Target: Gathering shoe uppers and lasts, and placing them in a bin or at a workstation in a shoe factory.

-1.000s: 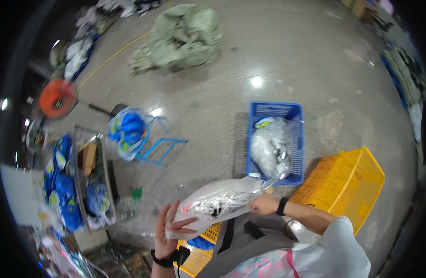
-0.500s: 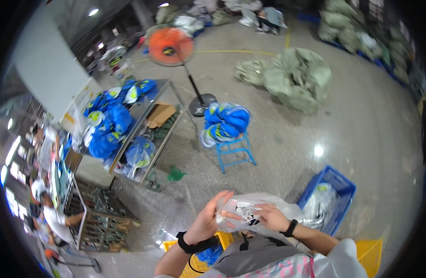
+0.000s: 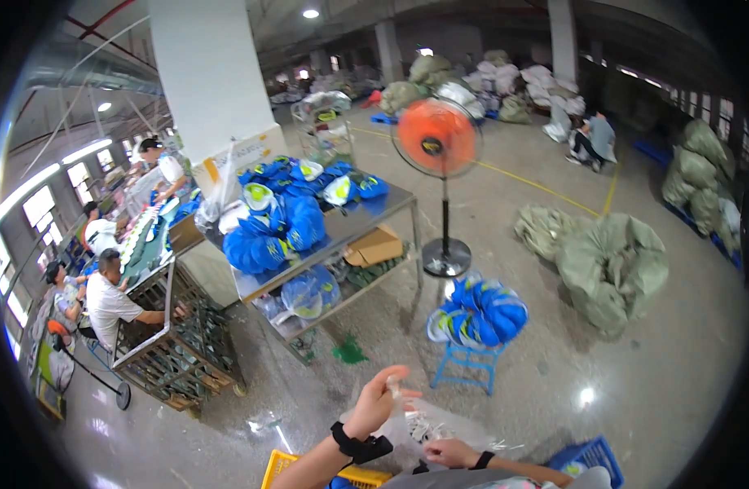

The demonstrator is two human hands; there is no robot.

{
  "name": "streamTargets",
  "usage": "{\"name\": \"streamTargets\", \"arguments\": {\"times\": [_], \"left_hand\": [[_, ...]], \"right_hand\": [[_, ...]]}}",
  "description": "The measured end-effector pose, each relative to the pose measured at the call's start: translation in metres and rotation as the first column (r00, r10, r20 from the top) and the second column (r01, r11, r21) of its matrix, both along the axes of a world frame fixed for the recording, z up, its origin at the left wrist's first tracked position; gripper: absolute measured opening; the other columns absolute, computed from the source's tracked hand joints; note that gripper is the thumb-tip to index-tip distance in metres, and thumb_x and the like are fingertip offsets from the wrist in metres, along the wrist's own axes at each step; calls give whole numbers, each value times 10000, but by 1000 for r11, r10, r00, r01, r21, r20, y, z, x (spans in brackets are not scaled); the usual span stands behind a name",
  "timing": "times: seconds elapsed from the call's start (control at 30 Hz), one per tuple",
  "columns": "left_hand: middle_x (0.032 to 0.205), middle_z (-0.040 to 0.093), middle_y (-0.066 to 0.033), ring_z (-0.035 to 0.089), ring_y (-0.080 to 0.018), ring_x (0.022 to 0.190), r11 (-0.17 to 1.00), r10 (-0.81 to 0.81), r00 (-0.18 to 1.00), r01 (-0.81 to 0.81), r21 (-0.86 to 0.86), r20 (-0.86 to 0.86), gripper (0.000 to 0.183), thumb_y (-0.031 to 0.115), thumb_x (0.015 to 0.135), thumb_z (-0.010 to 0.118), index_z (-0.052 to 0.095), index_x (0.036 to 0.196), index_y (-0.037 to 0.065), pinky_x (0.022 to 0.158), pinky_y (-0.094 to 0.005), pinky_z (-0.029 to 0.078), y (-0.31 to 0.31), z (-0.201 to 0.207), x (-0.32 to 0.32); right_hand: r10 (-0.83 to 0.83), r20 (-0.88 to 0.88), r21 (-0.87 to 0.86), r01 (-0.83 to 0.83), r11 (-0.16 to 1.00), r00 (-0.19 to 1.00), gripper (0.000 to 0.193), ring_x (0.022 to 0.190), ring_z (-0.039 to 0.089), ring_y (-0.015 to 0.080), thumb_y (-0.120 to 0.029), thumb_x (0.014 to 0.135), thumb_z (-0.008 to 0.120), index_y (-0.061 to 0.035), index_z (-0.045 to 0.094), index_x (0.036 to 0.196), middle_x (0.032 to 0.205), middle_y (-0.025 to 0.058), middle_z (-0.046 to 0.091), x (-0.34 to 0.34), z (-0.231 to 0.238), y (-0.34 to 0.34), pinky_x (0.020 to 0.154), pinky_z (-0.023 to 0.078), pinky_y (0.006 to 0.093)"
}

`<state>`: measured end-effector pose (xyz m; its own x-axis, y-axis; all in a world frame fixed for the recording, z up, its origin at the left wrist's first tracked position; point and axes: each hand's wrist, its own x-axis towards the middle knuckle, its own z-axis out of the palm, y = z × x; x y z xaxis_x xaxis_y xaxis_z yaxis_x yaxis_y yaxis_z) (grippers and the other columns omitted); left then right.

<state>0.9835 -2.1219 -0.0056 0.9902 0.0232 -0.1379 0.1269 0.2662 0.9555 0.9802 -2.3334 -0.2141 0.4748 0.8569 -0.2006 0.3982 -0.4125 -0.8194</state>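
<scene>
A clear plastic bag [image 3: 452,422] hangs between my hands, low in the view. Thin white pieces show through it, and some poke out at its right side. My left hand [image 3: 380,403] pinches the bag's upper left edge between thumb and fingers, with the other fingers partly spread. Lower down, my right hand [image 3: 451,452] is curled against the bag's near side and grips it; its fingertips are partly hidden. Black bands circle both wrists.
A yellow crate [image 3: 281,466] and a blue crate [image 3: 590,456] flank me. Ahead, a blue stool [image 3: 464,371] bears a ring of blue pieces [image 3: 493,314]. Beyond stand a metal table [image 3: 399,208], an orange fan [image 3: 436,138] and green sacks [image 3: 611,273]. Co-workers sit at left.
My view has swung up and left, bringing the pillar and co-workers further in. My right hand has gone lower on the bag, while the left now pinches its edge.
</scene>
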Motion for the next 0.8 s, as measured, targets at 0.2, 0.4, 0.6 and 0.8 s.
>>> {"name": "streamTargets", "arguments": {"times": [0.2, 0.4, 0.6, 0.8], "left_hand": [[1148, 454, -162, 573, -315, 917, 912, 334, 942, -330, -243, -27, 308, -36, 831, 403, 405, 1134, 17, 736, -374, 498, 70, 0, 54], [1051, 498, -147, 547, -323, 974, 803, 539, 826, -563, -196, -166, 278, 61, 842, 495, 408, 1101, 10, 806, -393, 457, 126, -27, 76], [1002, 509, -90, 549, -228, 963, 787, 583, 771, -614, -57, -256, 271, 110, 825, 522, 453, 1075, 31, 768, -354, 456, 188, -69, 139], [990, 513, -110, 535, -232, 985, 788, 401, 893, -451, -420, -207, 249, 58, 852, 469, 439, 1098, 30, 820, -339, 445, 246, -145, 254]], "right_hand": [[2, 287, 359, -109, 927, 958, 151, 700, 553, 305, -215, 714, 577, -85, 580, 790, 728, 116, 577, 121, 5, 58, 635, 437, 388], [202, 218, 92, -226, 970, 955, 126, 693, 551, 319, -213, 711, 559, -103, 556, 771, 703, 121, 572, 238, 1, 130, 602, 423, 400], [121, 197, -55, -112, 992, 973, 129, 724, 557, 318, -226, 731, 508, -101, 535, 750, 747, 124, 584, 334, -19, 213, 608, 417, 418], [175, 256, -167, -134, 977, 951, 268, 824, 576, 310, -260, 722, 560, -82, 545, 922, 862, 137, 607, 420, -66, 282, 702, 436, 420]]}}
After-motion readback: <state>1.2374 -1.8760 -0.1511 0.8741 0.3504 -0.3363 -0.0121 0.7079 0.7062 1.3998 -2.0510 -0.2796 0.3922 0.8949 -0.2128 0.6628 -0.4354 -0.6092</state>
